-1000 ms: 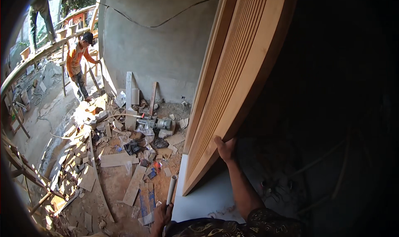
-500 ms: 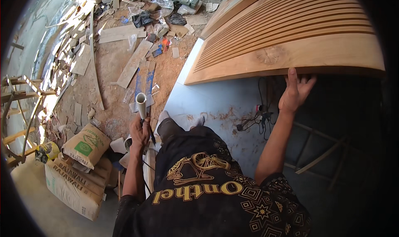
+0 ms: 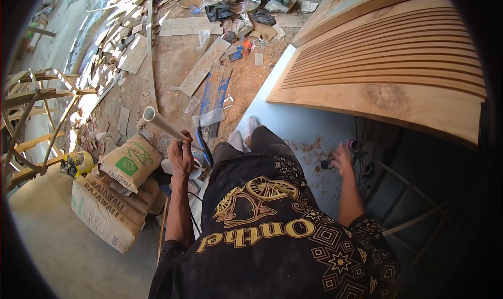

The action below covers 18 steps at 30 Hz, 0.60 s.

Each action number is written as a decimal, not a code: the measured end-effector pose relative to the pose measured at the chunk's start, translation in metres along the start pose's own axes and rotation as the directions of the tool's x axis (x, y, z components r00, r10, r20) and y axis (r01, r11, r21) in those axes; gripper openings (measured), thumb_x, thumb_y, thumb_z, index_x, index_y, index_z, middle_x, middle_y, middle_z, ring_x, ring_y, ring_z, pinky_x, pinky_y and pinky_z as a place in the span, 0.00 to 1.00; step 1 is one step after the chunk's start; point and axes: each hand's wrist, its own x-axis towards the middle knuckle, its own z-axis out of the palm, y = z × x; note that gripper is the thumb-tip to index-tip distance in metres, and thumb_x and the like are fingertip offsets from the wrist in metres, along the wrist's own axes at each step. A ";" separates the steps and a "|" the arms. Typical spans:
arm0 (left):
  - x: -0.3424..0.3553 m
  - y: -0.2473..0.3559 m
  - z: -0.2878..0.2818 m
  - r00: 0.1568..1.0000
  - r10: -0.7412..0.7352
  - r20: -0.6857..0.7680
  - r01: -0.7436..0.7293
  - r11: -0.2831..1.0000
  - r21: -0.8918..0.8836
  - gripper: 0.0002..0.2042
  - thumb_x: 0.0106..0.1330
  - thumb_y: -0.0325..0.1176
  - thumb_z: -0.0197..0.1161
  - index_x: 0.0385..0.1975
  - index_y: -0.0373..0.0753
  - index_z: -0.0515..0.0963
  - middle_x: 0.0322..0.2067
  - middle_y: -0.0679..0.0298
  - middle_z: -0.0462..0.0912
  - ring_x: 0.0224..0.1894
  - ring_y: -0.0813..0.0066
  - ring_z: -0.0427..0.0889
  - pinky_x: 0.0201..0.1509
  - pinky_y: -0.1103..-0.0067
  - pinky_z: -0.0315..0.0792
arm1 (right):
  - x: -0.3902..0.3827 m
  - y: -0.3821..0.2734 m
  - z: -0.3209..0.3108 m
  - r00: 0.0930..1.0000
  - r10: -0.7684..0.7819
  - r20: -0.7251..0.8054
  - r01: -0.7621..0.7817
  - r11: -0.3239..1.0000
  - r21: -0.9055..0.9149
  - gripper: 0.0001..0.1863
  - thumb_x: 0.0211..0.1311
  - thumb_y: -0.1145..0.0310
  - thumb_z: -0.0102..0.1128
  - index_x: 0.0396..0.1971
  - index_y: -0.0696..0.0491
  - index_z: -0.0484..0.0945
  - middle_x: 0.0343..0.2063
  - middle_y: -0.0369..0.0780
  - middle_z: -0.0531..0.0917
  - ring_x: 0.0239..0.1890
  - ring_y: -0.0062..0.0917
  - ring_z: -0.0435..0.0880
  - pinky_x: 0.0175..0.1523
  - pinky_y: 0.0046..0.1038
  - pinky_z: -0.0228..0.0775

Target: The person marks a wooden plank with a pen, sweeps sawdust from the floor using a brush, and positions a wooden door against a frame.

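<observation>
In my left hand [image 3: 181, 155] is a white plastic pipe [image 3: 163, 124], its open end pointing away to the upper left. My fingers are wrapped round its near end. A dark, slim thing [image 3: 204, 147] shows just right of that hand; I cannot tell if it is held too. My right hand [image 3: 343, 160], slightly blurred, is in the air below the slatted wooden panel [image 3: 380, 94], touching nothing I can see. Its thumb and fingers look apart. The panel has rows of grooves and a thick plain lower board.
Stacked paper sacks [image 3: 112, 202] stand at the left, beside a wooden frame [image 3: 42, 94]. Planks [image 3: 204, 66], plastic bags and scraps litter the dirt floor ahead. Black cables [image 3: 359, 155] lie on the pale tiled floor [image 3: 304, 136] under the panel. A thin-barred frame [image 3: 414, 215] is at lower right.
My right hand has let go of the panel's lower edge and come down toward me. The pipe in my left hand has tipped leftward. My view has swung left.
</observation>
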 end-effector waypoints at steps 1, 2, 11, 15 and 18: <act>0.008 -0.002 -0.005 1.000 0.000 -0.009 0.000 1.000 0.011 0.19 0.75 0.46 0.51 0.36 0.33 0.75 0.23 0.59 0.76 0.26 0.70 0.75 0.34 0.74 0.69 | 0.012 0.038 0.008 0.977 0.181 0.115 -0.164 0.976 -0.142 0.34 0.63 0.43 0.60 0.62 0.48 0.65 0.57 0.42 0.73 0.56 0.40 0.76 0.53 0.51 0.72; 0.016 -0.006 -0.007 0.999 0.014 -0.030 -0.014 1.000 0.005 0.19 0.75 0.47 0.51 0.36 0.34 0.74 0.24 0.60 0.75 0.27 0.70 0.75 0.35 0.74 0.69 | 0.008 0.064 0.031 0.945 0.308 0.109 -0.273 0.928 -0.254 0.28 0.64 0.52 0.62 0.60 0.47 0.70 0.51 0.43 0.75 0.45 0.37 0.80 0.45 0.49 0.76; 0.152 -0.016 -0.041 0.994 -0.064 -0.087 0.065 0.998 0.005 0.24 0.77 0.52 0.45 0.32 0.35 0.72 0.25 0.64 0.73 0.31 0.75 0.70 0.40 0.79 0.64 | 0.027 0.010 0.292 0.615 0.035 0.788 0.427 0.825 -0.371 0.21 0.57 0.62 0.65 0.51 0.49 0.79 0.45 0.41 0.83 0.40 0.33 0.83 0.38 0.36 0.80; 0.267 -0.006 -0.047 0.997 -0.016 0.076 0.015 1.000 0.016 0.24 0.77 0.53 0.45 0.32 0.34 0.71 0.25 0.63 0.73 0.30 0.74 0.70 0.39 0.78 0.64 | 0.058 -0.159 0.414 0.870 0.089 0.485 0.061 0.956 -0.286 0.21 0.61 0.59 0.64 0.52 0.50 0.78 0.38 0.37 0.85 0.37 0.24 0.84 0.35 0.31 0.76; 0.349 0.021 -0.052 0.997 0.051 0.065 -0.058 0.992 0.116 0.25 0.76 0.54 0.45 0.31 0.34 0.71 0.24 0.62 0.72 0.29 0.73 0.70 0.37 0.76 0.65 | 0.093 -0.251 0.489 0.907 -0.304 0.290 0.330 0.943 -0.044 0.20 0.62 0.61 0.63 0.53 0.51 0.77 0.36 0.37 0.83 0.35 0.23 0.83 0.33 0.30 0.76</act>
